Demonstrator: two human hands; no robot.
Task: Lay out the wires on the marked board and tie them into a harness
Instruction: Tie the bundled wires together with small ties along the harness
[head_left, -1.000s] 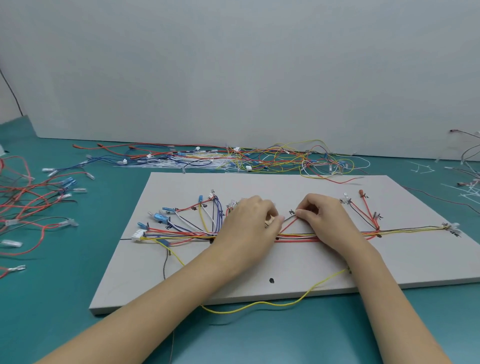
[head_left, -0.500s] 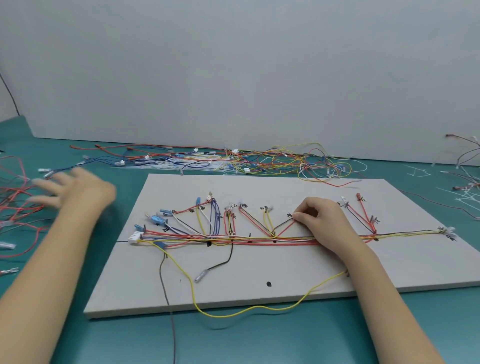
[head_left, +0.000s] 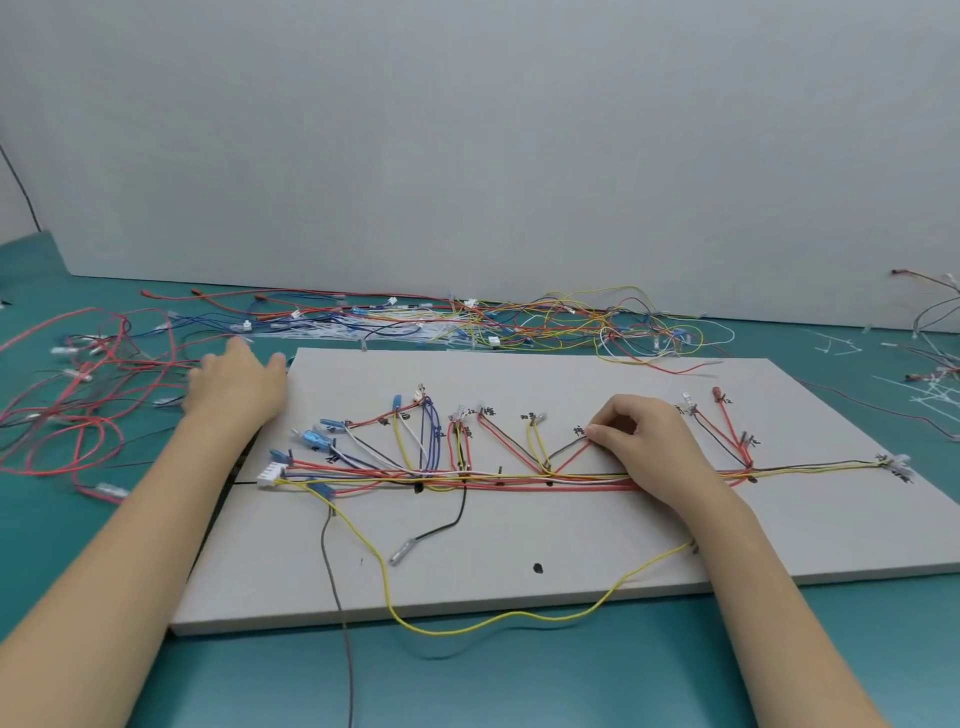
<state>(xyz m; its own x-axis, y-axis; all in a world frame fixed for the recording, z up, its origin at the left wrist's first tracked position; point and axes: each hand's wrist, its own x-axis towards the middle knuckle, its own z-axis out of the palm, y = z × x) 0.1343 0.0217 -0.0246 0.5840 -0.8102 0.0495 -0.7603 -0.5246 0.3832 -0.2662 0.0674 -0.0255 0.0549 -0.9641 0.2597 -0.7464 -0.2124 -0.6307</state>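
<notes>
We are laying wires on the flat grey marked board (head_left: 571, 379). Our right hand (head_left: 647, 441) is pinching a red-and-black wire branch (head_left: 569, 451) at its fingertips; our left hand (head_left: 236, 387), fingers spread and holding nothing, is reaching beside the loose red wire pile (head_left: 78, 395), probably for another wire.

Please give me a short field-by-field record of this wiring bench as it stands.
surface: teal table
board: flat grey marked board, laid wires along its middle
left hand: open, over loose red wires left of the board
right hand: pinching a red-and-black wire branch end
hanging: long yellow wire loops off the front edge
</notes>
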